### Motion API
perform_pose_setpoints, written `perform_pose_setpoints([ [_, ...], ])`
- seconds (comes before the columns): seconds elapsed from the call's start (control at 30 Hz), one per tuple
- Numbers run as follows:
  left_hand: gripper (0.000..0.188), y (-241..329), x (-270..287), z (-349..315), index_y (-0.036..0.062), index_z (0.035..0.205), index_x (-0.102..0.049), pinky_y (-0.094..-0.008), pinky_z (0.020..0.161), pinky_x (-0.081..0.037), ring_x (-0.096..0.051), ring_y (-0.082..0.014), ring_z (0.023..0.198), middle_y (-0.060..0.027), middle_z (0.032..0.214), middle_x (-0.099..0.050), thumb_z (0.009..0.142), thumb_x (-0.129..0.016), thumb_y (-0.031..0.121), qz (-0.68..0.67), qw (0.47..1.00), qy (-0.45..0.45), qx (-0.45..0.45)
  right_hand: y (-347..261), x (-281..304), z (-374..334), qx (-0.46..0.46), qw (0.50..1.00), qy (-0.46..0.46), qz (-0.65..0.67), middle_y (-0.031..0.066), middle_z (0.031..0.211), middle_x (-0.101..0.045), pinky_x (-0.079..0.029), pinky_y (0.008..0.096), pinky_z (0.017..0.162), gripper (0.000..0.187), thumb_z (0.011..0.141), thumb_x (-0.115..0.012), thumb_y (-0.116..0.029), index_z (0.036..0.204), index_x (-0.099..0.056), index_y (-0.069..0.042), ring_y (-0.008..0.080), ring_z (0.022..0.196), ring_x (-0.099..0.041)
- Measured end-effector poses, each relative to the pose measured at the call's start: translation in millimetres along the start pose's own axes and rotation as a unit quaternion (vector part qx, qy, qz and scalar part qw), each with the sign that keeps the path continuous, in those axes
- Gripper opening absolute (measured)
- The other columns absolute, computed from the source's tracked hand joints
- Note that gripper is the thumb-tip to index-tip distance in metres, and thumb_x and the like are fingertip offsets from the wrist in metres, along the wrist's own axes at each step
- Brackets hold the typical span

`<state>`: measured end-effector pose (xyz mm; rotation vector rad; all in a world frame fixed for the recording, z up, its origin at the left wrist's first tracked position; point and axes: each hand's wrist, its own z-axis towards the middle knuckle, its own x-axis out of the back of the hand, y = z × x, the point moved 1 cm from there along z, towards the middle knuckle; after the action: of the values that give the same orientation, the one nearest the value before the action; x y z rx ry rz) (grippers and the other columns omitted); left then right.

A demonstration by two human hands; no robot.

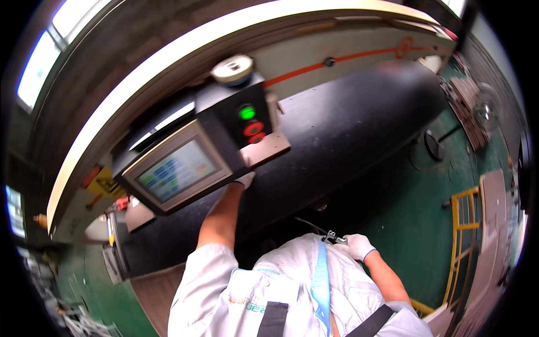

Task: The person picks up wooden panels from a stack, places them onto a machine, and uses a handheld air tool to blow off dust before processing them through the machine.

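Observation:
My left hand [246, 178], in a white glove, reaches forward to the lower right corner of a control box with a touch screen [178, 168]. Its fingers are mostly hidden by the box, so I cannot tell what they touch. My right hand [357, 247], gloved in white with a blue cuff edge, is held low beside my jacket. Its fingers are closed at a small silver and black metal piece [335, 238], whose kind I cannot make out. A green lit button [247, 113] and red buttons [254, 130] sit on the box's side.
A long black worktop [337, 121] runs under a large machine beam with a red stripe [303, 73]. On the green floor at the right stand a yellow frame [456, 247] with brown boards and a fan [485, 112]. A brown board [160, 292] lies at lower left.

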<state>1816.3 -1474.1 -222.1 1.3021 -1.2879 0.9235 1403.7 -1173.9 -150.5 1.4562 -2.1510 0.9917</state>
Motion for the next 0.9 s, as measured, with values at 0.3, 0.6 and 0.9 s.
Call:
perform_pose_setpoints([
  [0.3,0.072,-102,-49,-234,0.0019,0.149,-0.05,-0.0567,0.128,-0.021,-0.033,-0.0407,0.154,-0.0208,0.161,-0.043,0.093,-0.072,0.042,-0.07,0.972,0.171,0.147,-138,10,42,0.073,0.994,-0.036,-0.068,0.0234,0.1,-0.077,-0.056,0.0468,0.086,0.061,0.09,-0.069,-0.064,0.101,-0.078,-0.005,0.0404,0.098,-0.074],
  [0.6,0.073,-231,-78,-371,0.0045,0.16,-0.04,-0.0562,0.132,-0.014,-0.023,-0.0389,0.161,-0.0176,0.17,-0.035,0.104,-0.056,0.049,-0.049,0.907,0.173,0.382,-233,-47,144,0.084,0.974,-0.151,0.149,0.0145,0.076,-0.073,-0.047,0.0416,0.048,0.051,0.099,-0.067,-0.055,0.091,-0.074,-0.005,0.0257,0.056,-0.066],
  [0.9,0.069,-231,-75,-383,0.0035,0.158,-0.043,-0.0564,0.132,-0.014,-0.024,-0.0404,0.16,-0.0193,0.17,-0.035,0.105,-0.055,0.046,-0.059,0.906,0.18,0.38,-254,-53,153,0.031,0.966,-0.172,0.192,0.0141,0.074,-0.073,-0.045,0.0369,0.043,0.064,0.103,-0.056,-0.063,0.092,-0.07,-0.001,0.0214,0.048,-0.06],
])
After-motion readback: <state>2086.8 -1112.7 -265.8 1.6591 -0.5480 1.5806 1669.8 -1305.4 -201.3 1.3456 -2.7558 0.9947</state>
